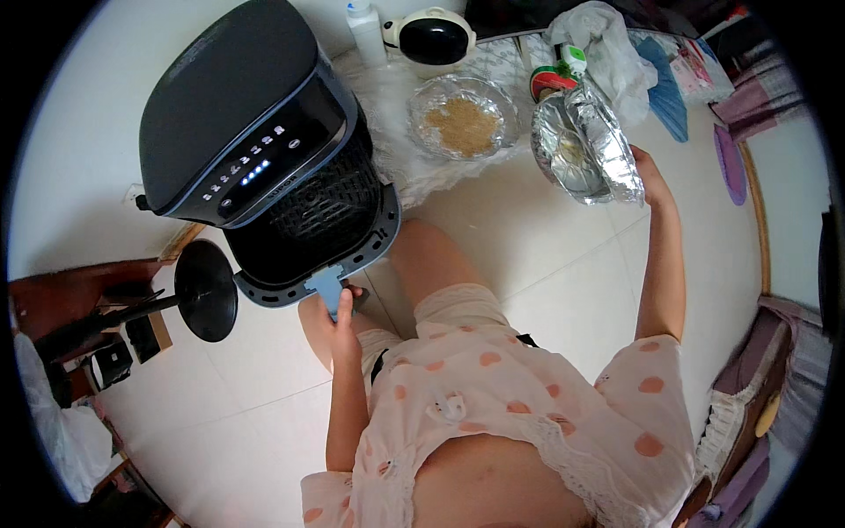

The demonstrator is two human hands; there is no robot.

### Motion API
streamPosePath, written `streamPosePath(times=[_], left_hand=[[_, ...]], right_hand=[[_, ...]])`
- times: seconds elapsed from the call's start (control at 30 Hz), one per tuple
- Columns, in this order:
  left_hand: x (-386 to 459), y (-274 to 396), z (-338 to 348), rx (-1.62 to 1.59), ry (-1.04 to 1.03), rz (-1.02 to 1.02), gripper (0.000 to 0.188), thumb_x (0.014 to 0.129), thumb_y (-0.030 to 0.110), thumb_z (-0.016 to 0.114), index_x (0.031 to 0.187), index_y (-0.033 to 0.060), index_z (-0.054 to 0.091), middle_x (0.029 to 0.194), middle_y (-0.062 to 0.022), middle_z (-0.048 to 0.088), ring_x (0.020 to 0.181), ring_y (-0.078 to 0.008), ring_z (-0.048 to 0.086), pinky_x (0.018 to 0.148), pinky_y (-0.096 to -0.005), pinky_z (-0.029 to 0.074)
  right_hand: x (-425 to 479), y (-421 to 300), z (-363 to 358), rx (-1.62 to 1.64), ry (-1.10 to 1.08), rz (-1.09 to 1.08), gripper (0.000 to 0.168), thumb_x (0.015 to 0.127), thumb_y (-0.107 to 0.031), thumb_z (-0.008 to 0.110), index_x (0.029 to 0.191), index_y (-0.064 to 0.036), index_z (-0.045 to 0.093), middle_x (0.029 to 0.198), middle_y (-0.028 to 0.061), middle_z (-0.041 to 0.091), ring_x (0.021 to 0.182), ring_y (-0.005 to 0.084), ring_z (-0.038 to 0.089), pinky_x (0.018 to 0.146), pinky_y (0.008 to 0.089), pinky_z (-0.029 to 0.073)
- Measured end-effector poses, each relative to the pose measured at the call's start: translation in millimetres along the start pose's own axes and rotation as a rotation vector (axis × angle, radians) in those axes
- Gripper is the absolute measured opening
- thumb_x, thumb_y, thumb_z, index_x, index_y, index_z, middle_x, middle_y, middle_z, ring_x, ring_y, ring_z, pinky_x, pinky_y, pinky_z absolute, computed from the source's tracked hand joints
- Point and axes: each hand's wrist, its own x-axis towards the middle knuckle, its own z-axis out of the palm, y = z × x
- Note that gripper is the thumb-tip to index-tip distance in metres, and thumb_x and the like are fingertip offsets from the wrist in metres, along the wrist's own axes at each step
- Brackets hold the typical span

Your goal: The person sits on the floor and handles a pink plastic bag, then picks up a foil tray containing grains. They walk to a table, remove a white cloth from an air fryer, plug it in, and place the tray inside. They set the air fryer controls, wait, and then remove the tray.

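My left hand (343, 317) grips the blue-grey handle (327, 288) of an air fryer basket (317, 211). The basket is pulled part way out of the black air fryer (231, 99), whose front panel is lit. Off to the right, my right hand (649, 173) holds the outer edge of an aluminium foil liner (584, 148); part of that hand is hidden behind the foil. Between the two, a clear dish (511, 117) with foil and brown crumbs stands on the covered table (396, 165).
Behind the dish are a white bottle (367, 36) and a cream appliance with a dark window (432, 41). A white plastic bag (604, 49) and a watermelon-patterned item (549, 80) lie at the back right. A black round stand base (206, 290) is at left.
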Motion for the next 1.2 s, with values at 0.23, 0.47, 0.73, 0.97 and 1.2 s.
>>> streamPosePath(times=[0.23, 0.47, 0.73, 0.97, 1.2], left_hand=[[-4.9, -13.3, -3.9, -0.002, 0.086, 0.06, 0.033, 0.09, 0.031, 0.048, 0.104, 0.0011, 0.051, 0.091, -0.0077, 0.056, 0.085, -0.0164, 0.053, 0.082, -0.0307, 0.039], [-10.5, -14.9, -1.9, 0.03, 0.141, 0.081, 0.033, 0.09, 0.032, 0.047, 0.103, 0.0018, 0.05, 0.091, -0.0083, 0.056, 0.083, -0.0167, 0.053, 0.08, -0.0296, 0.04], [-9.9, -12.2, -2.7, 0.153, 0.192, 0.081, 0.033, 0.092, 0.033, 0.042, 0.091, 0.0017, 0.052, 0.079, -0.0071, 0.058, 0.077, -0.0153, 0.053, 0.076, -0.028, 0.04], [-8.6, -19.0, -8.1, 0.066, 0.191, 0.127, 0.034, 0.094, 0.033, 0.039, 0.094, 0.0015, 0.051, 0.079, -0.0065, 0.058, 0.075, -0.0128, 0.053, 0.076, -0.0268, 0.04], [-16.1, -15.4, -12.5, 0.181, 0.108, 0.194, 0.038, 0.09, 0.037, 0.045, 0.102, 0.0006, 0.049, 0.086, -0.0051, 0.058, 0.084, -0.0119, 0.052, 0.079, -0.0252, 0.039]], right_hand=[[-4.4, 16.1, -5.6, 0.031, -0.006, 0.033, 0.03, 0.087, -0.014, 0.051, 0.108, 0.006, 0.054, 0.094, 0.0072, 0.062, 0.08, 0.0117, 0.056, 0.073, 0.0251, 0.045], [-12.6, 23.8, -2.0, 0.035, 0.012, 0.055, 0.03, 0.086, -0.013, 0.05, 0.109, 0.006, 0.054, 0.094, 0.0088, 0.062, 0.08, 0.0124, 0.057, 0.073, 0.0264, 0.046], [-28.4, 10.0, 1.8, 0.241, -0.035, -0.011, 0.033, 0.081, -0.01, 0.056, 0.111, 0.005, 0.053, 0.097, 0.0095, 0.061, 0.083, 0.014, 0.058, 0.074, 0.0267, 0.046], [-43.7, -9.2, 14.0, 0.284, -0.03, -0.028, 0.031, 0.087, -0.012, 0.045, 0.112, 0.005, 0.052, 0.097, 0.0085, 0.061, 0.082, 0.0131, 0.059, 0.072, 0.0262, 0.048], [-52.6, -22.1, 24.1, 0.241, -0.053, -0.014, 0.034, 0.086, -0.017, 0.048, 0.111, 0.007, 0.051, 0.096, 0.0088, 0.061, 0.079, 0.0121, 0.059, 0.069, 0.0261, 0.049]])
